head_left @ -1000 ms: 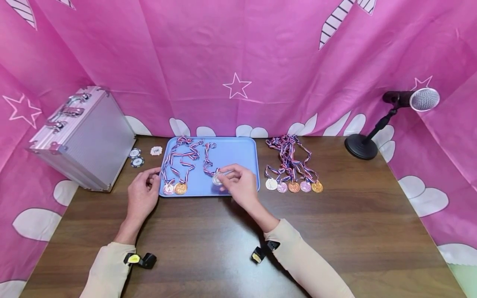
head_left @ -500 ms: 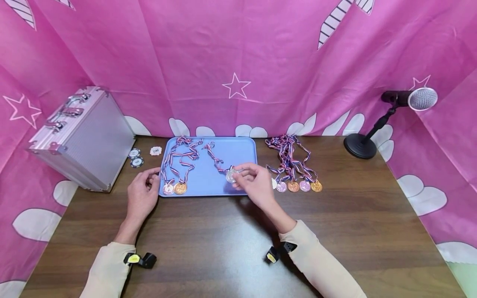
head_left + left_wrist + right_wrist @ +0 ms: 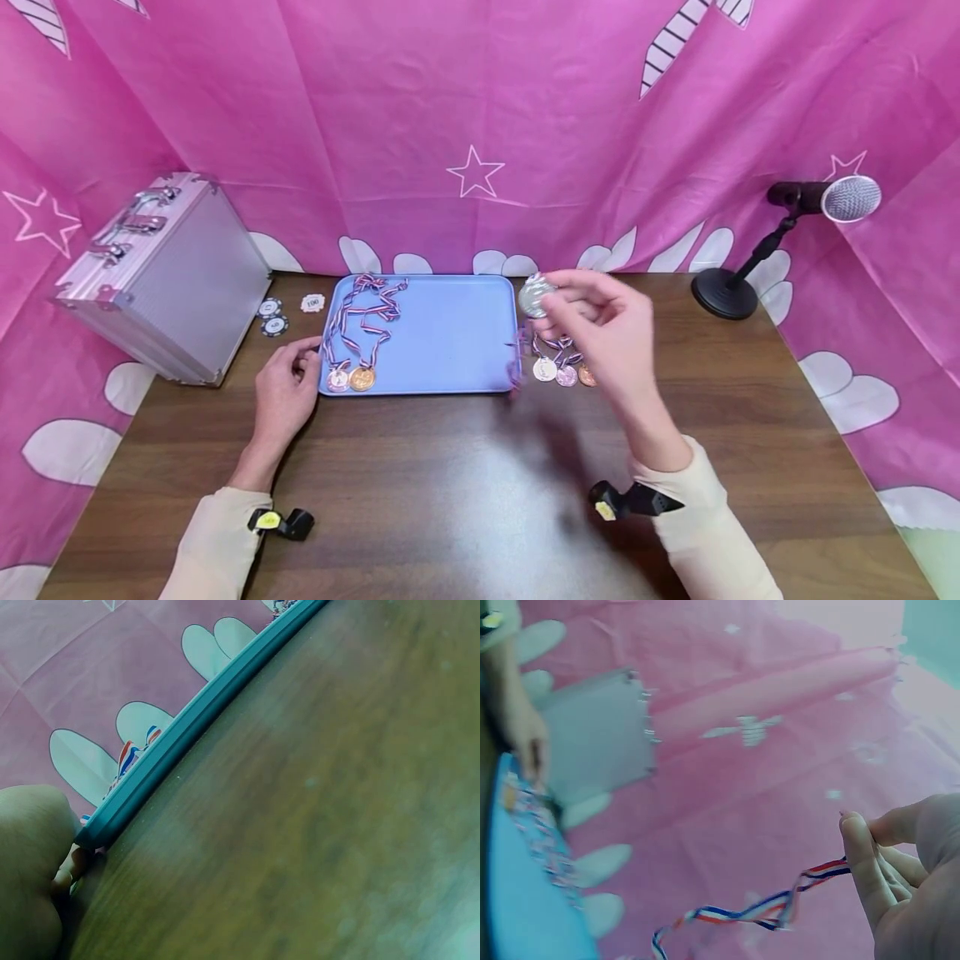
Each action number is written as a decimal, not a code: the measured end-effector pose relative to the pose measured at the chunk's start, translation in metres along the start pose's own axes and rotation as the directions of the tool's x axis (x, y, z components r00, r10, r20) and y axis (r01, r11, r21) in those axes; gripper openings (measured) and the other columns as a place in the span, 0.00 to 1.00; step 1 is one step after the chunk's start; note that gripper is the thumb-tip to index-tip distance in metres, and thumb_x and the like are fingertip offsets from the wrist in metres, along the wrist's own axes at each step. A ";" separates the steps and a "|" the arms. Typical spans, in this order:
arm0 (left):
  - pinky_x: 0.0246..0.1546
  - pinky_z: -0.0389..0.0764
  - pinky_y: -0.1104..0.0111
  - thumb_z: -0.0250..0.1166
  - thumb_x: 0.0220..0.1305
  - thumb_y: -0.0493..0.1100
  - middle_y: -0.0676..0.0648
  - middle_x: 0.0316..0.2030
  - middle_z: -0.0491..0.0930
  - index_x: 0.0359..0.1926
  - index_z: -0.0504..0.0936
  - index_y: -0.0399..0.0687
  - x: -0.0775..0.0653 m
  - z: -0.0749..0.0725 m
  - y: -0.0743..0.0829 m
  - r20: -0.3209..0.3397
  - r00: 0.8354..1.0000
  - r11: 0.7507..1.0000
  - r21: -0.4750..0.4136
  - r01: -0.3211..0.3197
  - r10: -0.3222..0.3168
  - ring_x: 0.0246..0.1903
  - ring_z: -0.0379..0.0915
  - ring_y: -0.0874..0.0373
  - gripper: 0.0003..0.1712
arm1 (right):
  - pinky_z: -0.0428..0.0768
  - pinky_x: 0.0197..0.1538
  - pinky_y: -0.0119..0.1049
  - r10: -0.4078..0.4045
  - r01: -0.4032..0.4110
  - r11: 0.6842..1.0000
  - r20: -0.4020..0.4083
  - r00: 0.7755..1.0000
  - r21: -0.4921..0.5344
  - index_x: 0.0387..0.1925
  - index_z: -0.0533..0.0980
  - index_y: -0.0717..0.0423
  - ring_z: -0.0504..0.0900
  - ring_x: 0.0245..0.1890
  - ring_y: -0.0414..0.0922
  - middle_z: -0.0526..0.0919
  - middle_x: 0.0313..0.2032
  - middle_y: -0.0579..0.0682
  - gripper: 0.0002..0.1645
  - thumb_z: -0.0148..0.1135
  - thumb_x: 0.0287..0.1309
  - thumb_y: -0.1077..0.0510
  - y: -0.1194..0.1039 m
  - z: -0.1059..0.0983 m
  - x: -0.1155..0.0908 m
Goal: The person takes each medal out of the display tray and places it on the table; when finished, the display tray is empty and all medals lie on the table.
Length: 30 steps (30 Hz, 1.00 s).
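My right hand (image 3: 611, 333) pinches a silver medal (image 3: 536, 297) between thumb and fingers, raised over the right edge of the blue tray (image 3: 450, 342). Its striped ribbon (image 3: 742, 911) dangles from the fingers in the right wrist view. My left hand (image 3: 287, 387) grips the tray's left rim near the front corner; the left wrist view shows the thumb and a fingertip at that corner. On the tray's left side lie a pinkish medal (image 3: 338, 381) and a gold medal (image 3: 363, 379), ribbons stretched toward the back.
Right of the tray, another silver medal (image 3: 544, 369) lies in a row with others, partly hidden by my right hand. A microphone (image 3: 847, 200) on a stand is at the back right. A silver case (image 3: 172, 292) and several poker chips (image 3: 274, 325) sit to the left.
My right hand has lifted the silver medal and carried it right, from over the tray's middle to its right edge, ribbon trailing. The left hand has stayed in place.
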<state>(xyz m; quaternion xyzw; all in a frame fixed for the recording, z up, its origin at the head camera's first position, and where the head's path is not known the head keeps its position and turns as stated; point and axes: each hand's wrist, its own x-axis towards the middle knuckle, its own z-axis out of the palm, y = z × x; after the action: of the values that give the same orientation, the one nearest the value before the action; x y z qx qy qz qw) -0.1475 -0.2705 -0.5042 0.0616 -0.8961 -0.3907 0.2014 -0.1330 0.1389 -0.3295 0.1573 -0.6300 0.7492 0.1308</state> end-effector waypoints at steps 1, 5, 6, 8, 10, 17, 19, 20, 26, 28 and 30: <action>0.38 0.66 0.79 0.62 0.81 0.35 0.38 0.44 0.83 0.62 0.88 0.36 0.000 0.000 0.000 0.003 1.000 1.000 -0.001 0.002 -0.002 0.40 0.72 0.55 0.17 | 0.91 0.34 0.41 -0.017 0.017 1.000 -0.028 0.999 0.006 0.52 0.86 0.74 0.92 0.26 0.43 0.93 0.32 0.53 0.14 0.69 0.64 0.77 -0.006 -0.005 0.002; 0.37 0.65 0.79 0.62 0.81 0.35 0.38 0.44 0.82 0.62 0.88 0.36 0.001 -0.001 0.001 0.006 1.000 1.000 0.001 0.012 -0.012 0.41 0.73 0.54 0.17 | 0.90 0.33 0.38 -0.071 0.073 0.997 -0.124 0.990 0.013 0.50 0.88 0.71 0.92 0.24 0.44 0.92 0.31 0.56 0.14 0.70 0.64 0.78 -0.018 -0.026 0.020; 0.37 0.65 0.79 0.62 0.81 0.35 0.38 0.44 0.82 0.63 0.88 0.36 0.002 -0.001 0.001 0.006 1.000 1.000 0.001 0.012 -0.012 0.41 0.73 0.53 0.17 | 0.90 0.33 0.38 -0.078 0.081 0.997 -0.144 0.986 0.012 0.50 0.88 0.71 0.91 0.24 0.44 0.91 0.30 0.57 0.13 0.70 0.64 0.78 -0.019 -0.032 0.027; 0.37 0.65 0.79 0.62 0.81 0.35 0.38 0.44 0.82 0.62 0.88 0.36 0.002 -0.001 0.001 0.003 1.000 1.000 0.002 0.012 -0.012 0.40 0.73 0.53 0.17 | 0.90 0.32 0.37 -0.094 0.097 0.995 -0.184 0.978 0.007 0.48 0.88 0.72 0.90 0.23 0.44 0.91 0.30 0.57 0.12 0.70 0.65 0.78 -0.018 -0.044 0.043; 0.37 0.65 0.79 0.62 0.81 0.36 0.38 0.44 0.82 0.62 0.88 0.36 0.002 -0.002 0.000 -0.001 1.000 1.000 0.005 0.009 -0.009 0.40 0.72 0.54 0.17 | 0.89 0.32 0.36 -0.115 0.119 0.993 -0.231 0.966 0.003 0.47 0.88 0.72 0.90 0.22 0.44 0.91 0.29 0.57 0.11 0.69 0.65 0.78 -0.017 -0.056 0.058; 0.37 0.66 0.78 0.62 0.80 0.36 0.38 0.43 0.82 0.62 0.88 0.36 0.002 -0.001 0.000 -0.002 1.000 1.000 0.004 -0.005 0.005 0.39 0.72 0.54 0.17 | 0.87 0.29 0.33 -0.132 0.128 0.991 -0.396 0.909 -0.037 0.44 0.88 0.74 0.88 0.20 0.43 0.89 0.26 0.55 0.09 0.69 0.63 0.78 0.004 -0.100 0.079; 0.38 0.66 0.77 0.62 0.80 0.35 0.39 0.42 0.82 0.62 0.88 0.36 0.002 -0.001 0.000 -0.006 1.000 1.000 0.000 -0.004 0.004 0.39 0.71 0.55 0.17 | 0.87 0.30 0.31 -0.072 0.048 0.996 -0.407 0.910 -0.068 0.46 0.87 0.74 0.88 0.20 0.42 0.89 0.25 0.53 0.10 0.69 0.63 0.77 0.021 -0.111 0.073; 0.38 0.66 0.77 0.62 0.80 0.36 0.39 0.42 0.82 0.62 0.88 0.36 0.002 -0.001 0.000 -0.007 1.000 1.000 0.001 -0.004 0.004 0.39 0.71 0.55 0.17 | 0.87 0.31 0.31 -0.033 -0.002 0.996 -0.410 0.912 -0.085 0.47 0.87 0.74 0.88 0.21 0.41 0.89 0.25 0.51 0.11 0.69 0.63 0.77 0.031 -0.116 0.068; 0.38 0.66 0.77 0.61 0.81 0.36 0.38 0.43 0.82 0.62 0.88 0.36 0.002 0.001 0.000 0.007 1.000 1.000 0.002 -0.005 0.005 0.40 0.71 0.55 0.17 | 0.87 0.31 0.29 0.216 -0.285 0.953 -0.431 0.876 -0.103 0.51 0.83 0.77 0.87 0.20 0.37 0.90 0.25 0.46 0.13 0.68 0.66 0.76 0.083 -0.146 0.029; 0.38 0.66 0.77 0.61 0.80 0.35 0.38 0.43 0.82 0.62 0.88 0.36 0.001 0.001 0.000 0.005 1.000 1.000 0.001 0.002 -0.002 0.40 0.71 0.54 0.17 | 0.87 0.30 0.28 0.252 -0.333 0.935 -0.424 0.870 -0.126 0.51 0.83 0.77 0.87 0.21 0.36 0.90 0.25 0.44 0.12 0.68 0.68 0.74 0.094 -0.154 0.016; 0.38 0.66 0.77 0.61 0.81 0.36 0.38 0.43 0.81 0.62 0.88 0.36 0.001 0.001 0.000 0.010 1.000 1.000 0.006 0.011 -0.011 0.40 0.71 0.54 0.17 | 0.87 0.30 0.28 0.271 -0.357 0.923 -0.410 0.871 -0.147 0.51 0.82 0.78 0.87 0.21 0.36 0.90 0.26 0.44 0.12 0.68 0.69 0.73 0.101 -0.163 0.004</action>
<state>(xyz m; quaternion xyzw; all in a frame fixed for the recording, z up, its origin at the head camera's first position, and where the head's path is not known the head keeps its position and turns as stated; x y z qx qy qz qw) -0.1486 -0.2697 -0.5048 0.0650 -0.8978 -0.3895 0.1948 -0.1876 0.2817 -0.4448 -0.1119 -0.6876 0.7029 0.1432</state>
